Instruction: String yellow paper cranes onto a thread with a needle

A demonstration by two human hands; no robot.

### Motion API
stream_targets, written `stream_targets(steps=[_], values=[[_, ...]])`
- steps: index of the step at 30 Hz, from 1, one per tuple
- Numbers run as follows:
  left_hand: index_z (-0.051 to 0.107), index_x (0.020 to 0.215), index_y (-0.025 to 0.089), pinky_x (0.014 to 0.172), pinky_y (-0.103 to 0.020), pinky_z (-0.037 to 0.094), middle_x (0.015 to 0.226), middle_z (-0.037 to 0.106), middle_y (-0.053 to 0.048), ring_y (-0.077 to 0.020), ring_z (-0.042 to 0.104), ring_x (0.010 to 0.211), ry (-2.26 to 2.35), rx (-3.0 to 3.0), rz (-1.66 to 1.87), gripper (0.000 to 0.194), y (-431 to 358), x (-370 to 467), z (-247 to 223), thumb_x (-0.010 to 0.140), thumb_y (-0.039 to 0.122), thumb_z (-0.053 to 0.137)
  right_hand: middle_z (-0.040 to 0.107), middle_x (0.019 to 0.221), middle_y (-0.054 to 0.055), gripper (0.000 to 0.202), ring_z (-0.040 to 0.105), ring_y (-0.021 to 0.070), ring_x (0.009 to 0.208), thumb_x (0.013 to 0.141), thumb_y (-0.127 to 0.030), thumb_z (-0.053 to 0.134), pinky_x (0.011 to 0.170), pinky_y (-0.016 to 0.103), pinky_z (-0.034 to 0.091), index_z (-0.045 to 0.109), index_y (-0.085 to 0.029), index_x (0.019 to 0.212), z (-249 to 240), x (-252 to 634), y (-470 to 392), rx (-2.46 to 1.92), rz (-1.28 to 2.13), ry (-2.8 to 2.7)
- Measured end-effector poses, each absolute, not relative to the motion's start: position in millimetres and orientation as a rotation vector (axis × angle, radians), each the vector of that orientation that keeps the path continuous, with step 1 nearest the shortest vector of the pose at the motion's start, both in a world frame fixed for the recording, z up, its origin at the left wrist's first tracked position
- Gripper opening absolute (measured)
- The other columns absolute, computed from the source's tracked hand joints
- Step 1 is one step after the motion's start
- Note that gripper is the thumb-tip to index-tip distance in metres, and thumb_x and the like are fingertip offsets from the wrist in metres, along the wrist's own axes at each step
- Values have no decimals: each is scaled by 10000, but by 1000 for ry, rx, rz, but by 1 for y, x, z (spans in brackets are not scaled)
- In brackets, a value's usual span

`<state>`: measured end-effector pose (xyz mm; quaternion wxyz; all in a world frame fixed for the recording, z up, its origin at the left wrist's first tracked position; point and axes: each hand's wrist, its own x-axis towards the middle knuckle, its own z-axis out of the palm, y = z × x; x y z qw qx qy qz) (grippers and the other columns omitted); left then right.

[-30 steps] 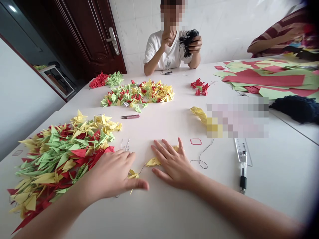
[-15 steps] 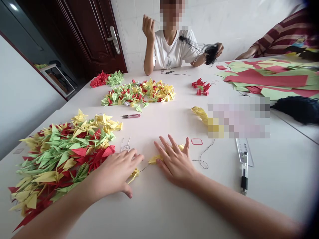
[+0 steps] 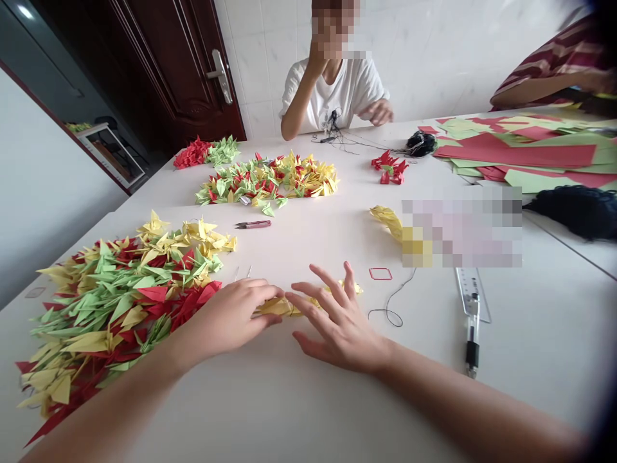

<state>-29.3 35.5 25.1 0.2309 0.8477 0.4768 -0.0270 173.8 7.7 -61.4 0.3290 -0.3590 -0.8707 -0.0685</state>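
Yellow paper cranes (image 3: 288,307) on a dark thread lie in a row between my hands. The thumb and fingers of my left hand (image 3: 231,318) close around the row's left end. Its fingers partly hide the paper. My right hand (image 3: 335,321) is spread over the right part of the row, fingers apart and holding nothing. A big pile of red, green and yellow paper cranes (image 3: 120,302) lies beside my left forearm. The loose thread (image 3: 395,315) curls on the table right of my right hand.
Thread snips (image 3: 253,225) lie beyond my hands. To the right are a yellow paper strand (image 3: 388,222), a ruler (image 3: 465,283) and a pen (image 3: 472,341). More cranes (image 3: 270,180), paper strips (image 3: 515,151) and black thread (image 3: 573,212) lie farther back. A person (image 3: 332,90) sits opposite.
My left hand has moved right and closed on the yellow cranes, bringing them against those by my right hand. My right hand has lifted slightly. The person opposite has put down the black thread.
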Motion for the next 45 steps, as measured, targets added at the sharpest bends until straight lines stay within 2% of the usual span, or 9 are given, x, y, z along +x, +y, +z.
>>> stream_targets(steps=[3,7,12,18,22,28,37,45], values=[[607,1095,283,786,-257,450,1086,650,3,-191,591,996,1273,2155,-60,295,32,-29,27,843,421,543,687,983,64,448,406,305,1291,872,-366,573,1097,637,68,519,-191,1280,-64,174,9,-888,-140,-2238],[592,1107,280,715,-248,465,1002,671,12,-182,619,883,1270,2050,-76,394,30,-26,26,765,472,620,707,861,18,328,468,276,1248,872,-355,604,1104,614,94,579,-217,1169,-65,174,10,-843,-62,-2187],[596,1115,279,691,-242,457,966,686,10,-188,632,870,1254,2058,-77,394,31,-24,24,749,419,639,713,860,4,158,492,276,1231,871,-322,612,1109,598,94,614,-208,981,-66,173,11,-829,-46,-2165],[649,1062,290,680,-237,421,988,704,10,-199,632,910,1334,2152,-131,306,35,-29,26,773,374,593,697,866,23,145,503,272,1216,893,-313,573,1101,586,113,616,-205,980,-63,173,11,-920,-22,-2165],[688,898,263,598,-242,368,809,705,11,-170,620,716,1371,2247,-230,206,36,-27,28,824,357,520,691,848,23,133,498,274,1219,884,-303,585,1099,589,95,619,-197,957,-63,172,11,-952,-13,-2137],[682,732,233,513,-252,298,623,631,2,-154,546,561,1402,2346,-274,288,36,-26,29,860,319,440,694,832,22,109,513,259,1205,894,-286,562,1104,561,119,625,-207,932,-63,172,11,-997,-5,-2113],[699,744,271,556,-255,360,684,681,2,-178,608,634,1448,2439,-370,255,38,-34,28,823,245,458,701,852,16,123,511,281,1205,872,-292,595,1097,596,95,606,-197,949,-63,173,11,-946,40,-2131],[699,737,251,504,-268,340,724,711,-31,-215,649,668,1441,2500,-568,281,38,-37,24,752,120,451,708,819,-1,105,512,264,1209,879,-307,585,1103,587,102,595,-209,917,-67,172,12,-868,-3,-2188]])
